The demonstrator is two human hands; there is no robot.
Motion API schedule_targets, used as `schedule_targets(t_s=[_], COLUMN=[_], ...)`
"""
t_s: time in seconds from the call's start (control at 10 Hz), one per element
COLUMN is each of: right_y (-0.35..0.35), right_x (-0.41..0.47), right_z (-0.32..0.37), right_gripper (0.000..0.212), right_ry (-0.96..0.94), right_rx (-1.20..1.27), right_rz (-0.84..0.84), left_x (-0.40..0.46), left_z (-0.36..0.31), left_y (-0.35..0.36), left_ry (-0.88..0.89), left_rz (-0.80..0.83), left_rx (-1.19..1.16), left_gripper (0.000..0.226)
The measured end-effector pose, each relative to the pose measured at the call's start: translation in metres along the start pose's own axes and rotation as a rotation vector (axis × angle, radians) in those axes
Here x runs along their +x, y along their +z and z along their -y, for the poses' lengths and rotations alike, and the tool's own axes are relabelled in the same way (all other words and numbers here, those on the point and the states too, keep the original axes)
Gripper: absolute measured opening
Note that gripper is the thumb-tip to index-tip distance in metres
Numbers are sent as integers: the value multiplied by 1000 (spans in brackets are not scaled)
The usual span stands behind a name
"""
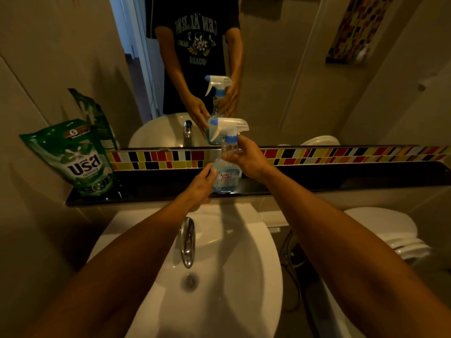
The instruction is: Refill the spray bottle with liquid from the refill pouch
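A clear spray bottle (227,176) with a white and blue trigger head stands upright on the dark shelf (341,181) behind the sink. My right hand (249,158) wraps around its neck just under the trigger head. My left hand (201,185) touches the lower left side of the bottle body, fingers loosely curled on it. A green refill pouch (78,159) leans against the wall at the shelf's left end, well apart from both hands.
A white sink (219,276) with a chrome tap (187,242) lies directly below my arms. A mirror (268,69) above the shelf reflects me and the bottle. A white toilet (385,230) stands at the right. A strip of coloured tiles (341,156) runs along the wall.
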State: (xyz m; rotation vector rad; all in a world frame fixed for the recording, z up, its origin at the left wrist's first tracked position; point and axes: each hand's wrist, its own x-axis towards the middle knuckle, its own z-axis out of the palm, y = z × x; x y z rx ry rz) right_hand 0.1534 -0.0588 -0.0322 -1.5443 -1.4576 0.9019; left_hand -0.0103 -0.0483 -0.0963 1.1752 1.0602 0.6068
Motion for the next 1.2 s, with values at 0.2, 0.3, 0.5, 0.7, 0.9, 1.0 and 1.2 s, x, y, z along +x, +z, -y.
schedule_targets(t_s=[0.2,0.3,0.5,0.7,0.9,1.0,1.2], right_y=[-11,-12,-17,-22,-19,-18,-16], right_x=[20,25,34,40,41,40,25], right_z=[-20,-30,-43,-46,-51,-52,-47], right_gripper=[53,52,54,55,53,54,74], right_ry=[3,10,17,-1,4,10,-34], right_rx=[2,5,19,43,70,75,113], right_rz=[-28,-58,-104,-92,-115,-119,-160], left_x=[26,36,52,64,69,68,64], left_z=[2,4,7,5,6,5,6], left_y=[17,24,33,34,34,32,27], left_ry=[-45,-51,-50,-52,-48,-42,37], left_rz=[-18,-24,-26,-55,-59,-45,-100], left_rx=[-56,-53,-43,-30,-30,-24,116], left_gripper=[33,45,51,53,52,52,50])
